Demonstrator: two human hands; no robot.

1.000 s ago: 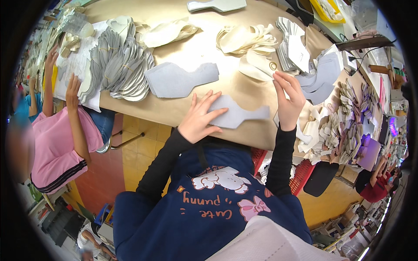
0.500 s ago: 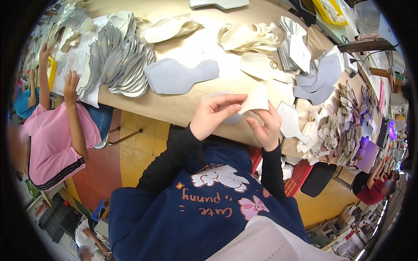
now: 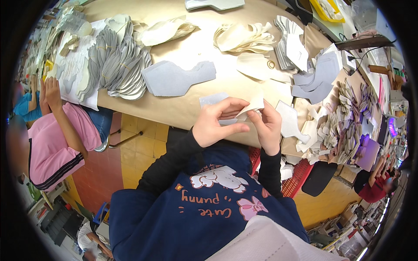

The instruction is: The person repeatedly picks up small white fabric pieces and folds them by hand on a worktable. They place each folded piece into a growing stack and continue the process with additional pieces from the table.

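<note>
A small curved cream fabric piece (image 3: 253,105) is held up over the table's near edge. My right hand (image 3: 269,129) pinches it between thumb and fingers. My left hand (image 3: 217,124) is at its left side, fingers curled behind and touching it, the thumb spread away from it. Partly hidden behind my left hand, a light grey piece (image 3: 213,99) lies on the table. To the right of my right hand lies a pale paddle-shaped piece (image 3: 288,118). Beyond my hands is a stack of blue-grey cut pieces (image 3: 174,79).
Bundled grey pieces (image 3: 117,63) lie at the left, cream pieces (image 3: 244,37) farther back. A rubber band (image 3: 271,64) rests on a cream piece. Several loose pieces (image 3: 348,122) pile up at right. A red crate (image 3: 297,179) stands below the edge. A co-worker in pink (image 3: 56,143) sits at left.
The cream piece has turned and dropped slightly in my fingers. My left thumb has moved away from it, while my right thumb has closed on it. The co-worker's hands have moved down.
</note>
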